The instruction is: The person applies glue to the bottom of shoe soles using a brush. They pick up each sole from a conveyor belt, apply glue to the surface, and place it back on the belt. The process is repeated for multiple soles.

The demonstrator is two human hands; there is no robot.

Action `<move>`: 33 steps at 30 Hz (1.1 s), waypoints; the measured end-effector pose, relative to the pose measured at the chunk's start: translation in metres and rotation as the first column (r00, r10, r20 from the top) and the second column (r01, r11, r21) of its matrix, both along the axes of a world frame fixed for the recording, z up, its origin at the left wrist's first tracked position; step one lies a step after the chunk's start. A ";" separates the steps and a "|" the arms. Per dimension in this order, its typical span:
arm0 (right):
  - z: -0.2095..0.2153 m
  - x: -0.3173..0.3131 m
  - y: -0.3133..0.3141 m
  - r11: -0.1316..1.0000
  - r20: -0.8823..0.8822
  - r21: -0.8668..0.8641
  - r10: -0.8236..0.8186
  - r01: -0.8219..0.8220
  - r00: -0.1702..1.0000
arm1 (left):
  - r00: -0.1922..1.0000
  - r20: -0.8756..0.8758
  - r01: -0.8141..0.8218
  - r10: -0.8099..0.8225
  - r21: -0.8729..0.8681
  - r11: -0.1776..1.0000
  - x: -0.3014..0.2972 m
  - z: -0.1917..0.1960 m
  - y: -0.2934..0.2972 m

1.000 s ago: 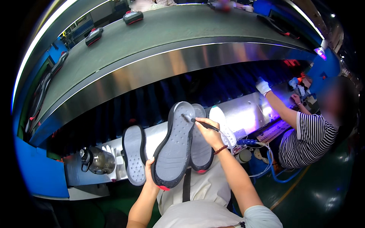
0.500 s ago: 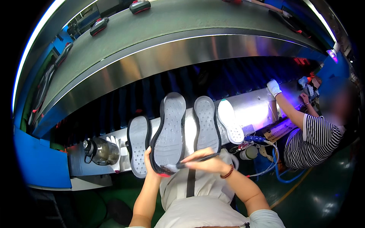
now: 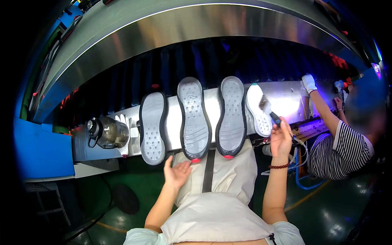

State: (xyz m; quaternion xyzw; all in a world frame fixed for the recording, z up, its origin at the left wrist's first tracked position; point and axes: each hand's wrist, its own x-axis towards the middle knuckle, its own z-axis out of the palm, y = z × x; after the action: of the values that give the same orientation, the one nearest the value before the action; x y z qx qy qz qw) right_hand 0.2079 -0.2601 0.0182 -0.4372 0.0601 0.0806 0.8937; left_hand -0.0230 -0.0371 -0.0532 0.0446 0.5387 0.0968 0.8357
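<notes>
Three grey shoe soles with black rims lie side by side on the metal ledge: a left sole (image 3: pixel 153 126), a middle sole (image 3: pixel 194 118) and a right sole (image 3: pixel 231 114). The middle and right ones have red heel tips toward me. My left hand (image 3: pixel 176 173) is open, palm up, with its fingers just short of the middle sole's heel. In my right hand (image 3: pixel 281 141) is a brush (image 3: pixel 265 104) with a dark handle, its bristles over a smaller white sole (image 3: pixel 253 100). Whether the bristles touch that sole I cannot tell.
A clear bottle (image 3: pixel 108 132) with a black lid and a pair of white gloves (image 3: pixel 123 120) sit left on the metal ledge (image 3: pixel 174 106). Beyond runs a green conveyor belt (image 3: pixel 92 36). At right, a co-worker in a striped shirt (image 3: pixel 347 141) reaches a gloved hand (image 3: pixel 309 83) over the ledge.
My left hand has let go of the middle sole, which now lies on the ledge. My right hand has moved the brush from that sole's heel rightward to the white sole. The view has shifted.
</notes>
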 end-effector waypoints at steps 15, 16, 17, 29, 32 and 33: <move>-0.010 0.001 -0.004 0.994 -0.146 0.108 0.010 0.006 0.989 | 0.921 0.371 -0.281 0.115 0.433 0.856 -0.040 0.000 0.060; -0.009 0.002 -0.004 0.995 -0.151 0.098 0.003 0.012 0.989 | 0.914 0.397 -0.266 0.078 0.445 0.855 -0.042 0.007 0.060; -0.009 0.002 -0.007 0.996 -0.148 0.089 0.005 0.008 0.989 | 0.907 0.420 -0.249 0.039 0.460 0.852 -0.046 0.014 0.060; -0.021 0.004 -0.024 0.977 -0.019 0.213 0.002 0.002 1.000 | 0.398 0.891 0.184 -0.218 0.155 0.971 -0.006 0.044 0.038; -0.013 0.002 -0.020 0.991 0.006 0.117 0.060 -0.060 0.998 | 0.426 0.776 0.204 -0.465 0.418 0.885 0.013 0.039 0.049; -0.013 0.002 -0.023 0.990 0.017 0.120 0.071 -0.073 0.997 | 0.446 0.782 0.111 -0.434 0.433 0.894 0.023 0.050 0.042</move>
State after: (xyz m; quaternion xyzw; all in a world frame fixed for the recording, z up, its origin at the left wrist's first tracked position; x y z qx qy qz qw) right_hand 0.2102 -0.2828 0.0048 -0.3850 0.0337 0.1135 0.9153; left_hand 0.0004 0.0046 -0.0028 0.2120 0.0088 0.0538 0.9758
